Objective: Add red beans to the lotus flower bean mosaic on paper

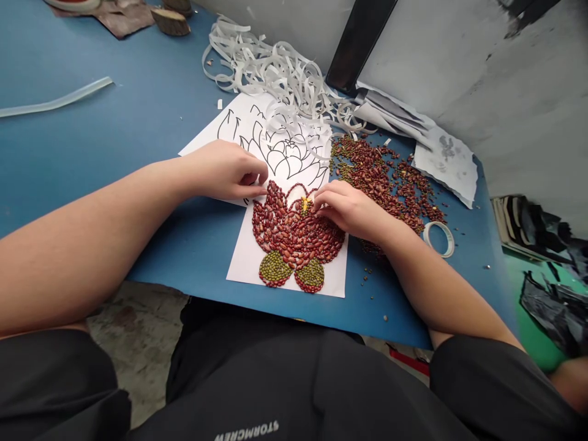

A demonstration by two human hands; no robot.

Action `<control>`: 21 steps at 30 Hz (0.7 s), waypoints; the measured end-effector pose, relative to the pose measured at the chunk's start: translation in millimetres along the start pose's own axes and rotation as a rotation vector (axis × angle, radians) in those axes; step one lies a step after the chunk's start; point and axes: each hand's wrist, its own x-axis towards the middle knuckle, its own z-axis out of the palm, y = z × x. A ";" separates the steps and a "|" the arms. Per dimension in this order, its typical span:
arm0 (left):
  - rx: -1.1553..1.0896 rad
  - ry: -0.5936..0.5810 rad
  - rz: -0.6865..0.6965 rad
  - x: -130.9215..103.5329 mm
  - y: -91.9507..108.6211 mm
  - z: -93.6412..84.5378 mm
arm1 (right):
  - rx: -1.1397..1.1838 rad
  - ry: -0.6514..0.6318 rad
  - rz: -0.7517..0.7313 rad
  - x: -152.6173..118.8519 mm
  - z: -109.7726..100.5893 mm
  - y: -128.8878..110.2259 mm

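One bean flower (294, 236) with two green leaves (275, 268) lies at the frame's centre, between both hands; one line drawing (287, 166), one bean pile (376, 177) and one tape roll (451, 244) share the table (92, 165). The left hand (232, 169) curls narrowly at the flower's upper left, the right hand (351, 208) bends over its upper right; I cannot tell whether either grip holds anything.

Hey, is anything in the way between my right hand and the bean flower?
Nothing visible stands between them: your right hand is at the upper right of the bean flower. The pile of loose beans lies on the hand's far side.
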 end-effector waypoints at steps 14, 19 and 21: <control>-0.016 0.020 0.021 -0.6 -2.9 1.3 | 0.053 0.001 0.016 -0.8 -12.1 -0.9; -0.009 0.005 0.006 -0.3 -1.8 0.7 | 0.063 0.001 -0.019 -0.9 -9.3 3.0; -0.006 0.008 0.011 -0.2 -1.6 0.7 | 0.063 -0.011 -0.021 -0.9 -8.2 4.4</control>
